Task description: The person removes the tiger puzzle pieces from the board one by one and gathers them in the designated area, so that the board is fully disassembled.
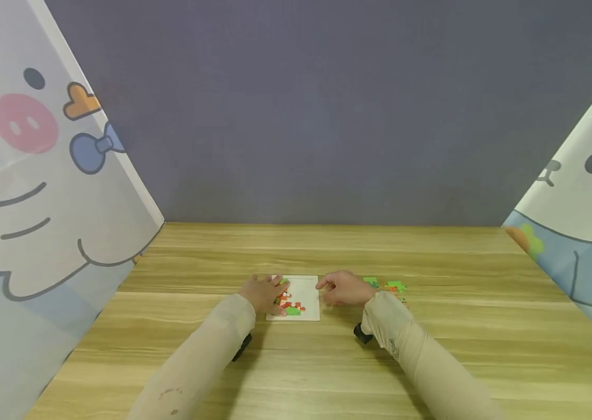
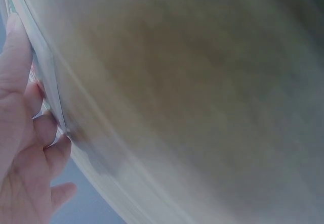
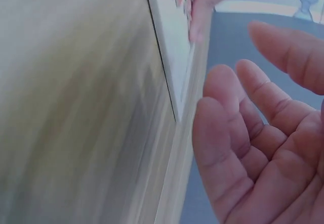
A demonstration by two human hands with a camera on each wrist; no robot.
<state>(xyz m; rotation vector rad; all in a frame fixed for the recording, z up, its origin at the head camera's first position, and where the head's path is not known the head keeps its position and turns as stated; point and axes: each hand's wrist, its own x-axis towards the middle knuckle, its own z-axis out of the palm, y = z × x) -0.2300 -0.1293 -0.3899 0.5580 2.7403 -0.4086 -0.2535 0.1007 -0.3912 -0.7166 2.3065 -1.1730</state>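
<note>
A white, square jigsaw board (image 1: pixel 310 290) lies on the wooden table, with red, orange and green puzzle pieces (image 1: pixel 293 310) in its left and lower part. My left hand (image 1: pixel 262 294) rests over the board's left side, its spread fingers covering some of those pieces. In the left wrist view the thumb (image 2: pixel 16 47) and fingers lie along the board's edge. Just off the board's right edge is my right hand (image 1: pixel 347 288), loosely bent. Nothing shows between its thumb and fingers (image 3: pixel 212 133) in the right wrist view.
Loose green and orange puzzle pieces (image 1: pixel 396 286) lie right of the board, partly hidden behind my right hand and sleeve. A grey wall (image 1: pixel 306 116) stands behind the table (image 1: pixel 296 373). Printed cartoon panels (image 1: pixel 28 192) border it left and right.
</note>
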